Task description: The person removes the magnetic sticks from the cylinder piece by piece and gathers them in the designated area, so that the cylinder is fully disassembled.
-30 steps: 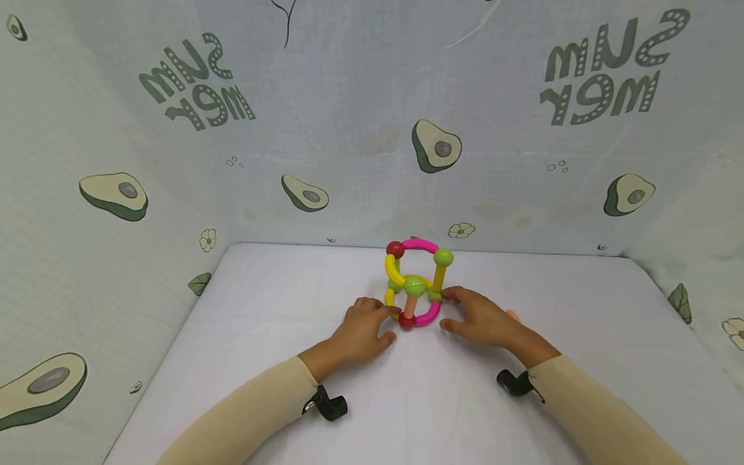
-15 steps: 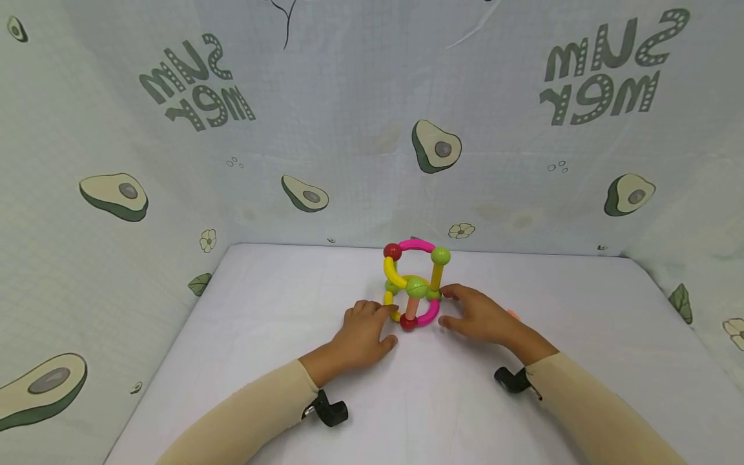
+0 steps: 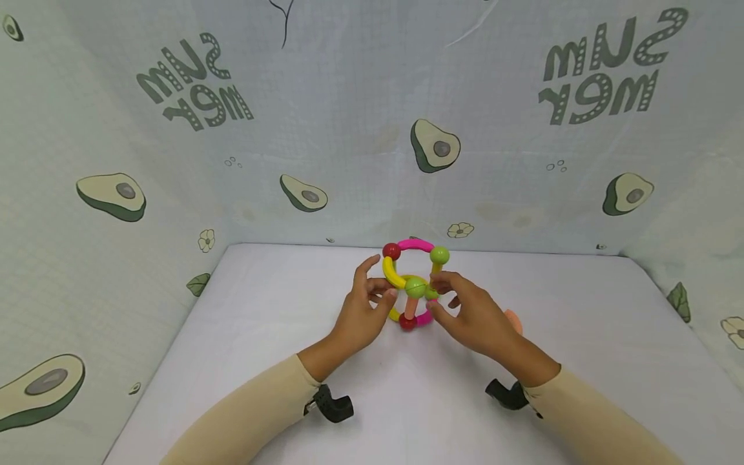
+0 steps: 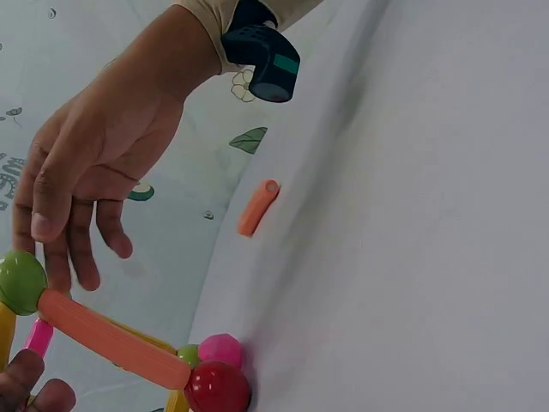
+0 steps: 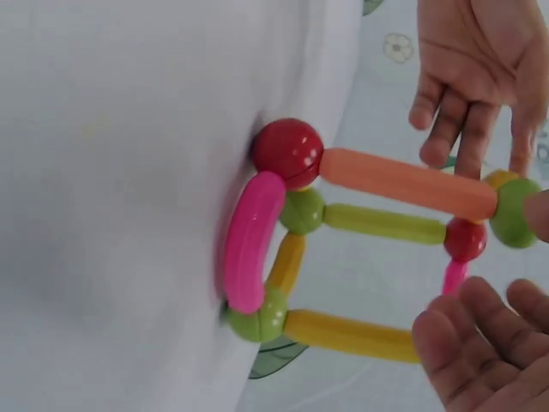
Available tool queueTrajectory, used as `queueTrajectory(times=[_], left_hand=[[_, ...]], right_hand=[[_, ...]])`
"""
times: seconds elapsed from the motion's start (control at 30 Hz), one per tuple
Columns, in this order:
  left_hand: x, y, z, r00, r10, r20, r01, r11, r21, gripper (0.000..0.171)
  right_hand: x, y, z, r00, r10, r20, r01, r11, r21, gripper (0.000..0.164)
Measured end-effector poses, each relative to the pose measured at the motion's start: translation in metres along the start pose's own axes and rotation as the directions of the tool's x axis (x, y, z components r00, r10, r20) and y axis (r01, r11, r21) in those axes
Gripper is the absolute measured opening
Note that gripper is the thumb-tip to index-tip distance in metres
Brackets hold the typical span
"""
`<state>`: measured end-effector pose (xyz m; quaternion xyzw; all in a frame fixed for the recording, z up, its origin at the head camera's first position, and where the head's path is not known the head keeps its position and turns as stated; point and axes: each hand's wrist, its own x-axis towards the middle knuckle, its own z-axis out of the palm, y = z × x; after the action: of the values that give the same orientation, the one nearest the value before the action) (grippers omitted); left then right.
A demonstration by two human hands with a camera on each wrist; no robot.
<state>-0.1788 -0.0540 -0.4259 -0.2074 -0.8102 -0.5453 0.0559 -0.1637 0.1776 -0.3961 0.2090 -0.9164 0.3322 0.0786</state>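
Observation:
A box-like toy frame of balls and rods (image 3: 411, 309) stands upright on the table, with red and green balls joined by straight and curved rods. On its left is my left hand (image 3: 360, 318), index finger raised and fingers spread, beside a yellow curved rod. My right hand (image 3: 478, 316) is at the frame's right side, fingers loosely bent in front of the upright yellow rod (image 5: 352, 335). In the right wrist view its fingers (image 5: 472, 343) overlap that rod's end, though contact is unclear. The orange rod (image 4: 111, 339) spans a green ball (image 4: 21, 281) and a red ball (image 4: 219, 388).
A loose orange piece (image 4: 258, 208) lies on the white tabletop (image 3: 279, 284), partly hidden by my right wrist in the head view. Behind the table hangs a cloth printed with avocados (image 3: 436, 147). A black wrist camera (image 3: 334, 405) hangs below the left sleeve.
Both hands have lifted from the base of the frame toward its upper half. The left index finger has risen, and the right hand has shifted left and inward. The frame stands almost where it was.

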Motion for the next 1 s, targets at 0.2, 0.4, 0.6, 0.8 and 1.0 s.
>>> queueTrajectory(times=[0.2,0.4,0.6,0.8,1.0], left_hand=[[0.003,0.002,0.006,1.0,0.013,0.007,-0.012,0.999,-0.033,0.051],[0.006,0.003,0.007,1.0,0.017,0.01,-0.016,0.996,-0.089,0.04],[0.008,0.006,0.008,0.999,-0.032,0.023,0.035,0.98,-0.194,0.03],[0.01,0.006,0.009,0.999,-0.051,0.015,0.053,0.975,-0.215,0.029],[0.011,0.007,0.009,0.999,-0.037,0.011,0.038,0.977,-0.21,0.03]], right_hand=[[0.005,-0.009,0.005,0.996,-0.089,-0.025,0.088,0.996,-0.035,0.059],[0.011,-0.011,0.009,0.993,-0.109,-0.044,0.107,0.993,-0.044,0.057],[0.014,-0.009,0.013,0.992,-0.108,-0.068,0.105,0.994,-0.04,0.053],[0.017,-0.006,0.014,0.987,-0.138,-0.077,0.14,0.99,0.017,0.046],[0.019,-0.006,0.012,0.985,-0.16,-0.07,0.163,0.986,0.04,0.043]])
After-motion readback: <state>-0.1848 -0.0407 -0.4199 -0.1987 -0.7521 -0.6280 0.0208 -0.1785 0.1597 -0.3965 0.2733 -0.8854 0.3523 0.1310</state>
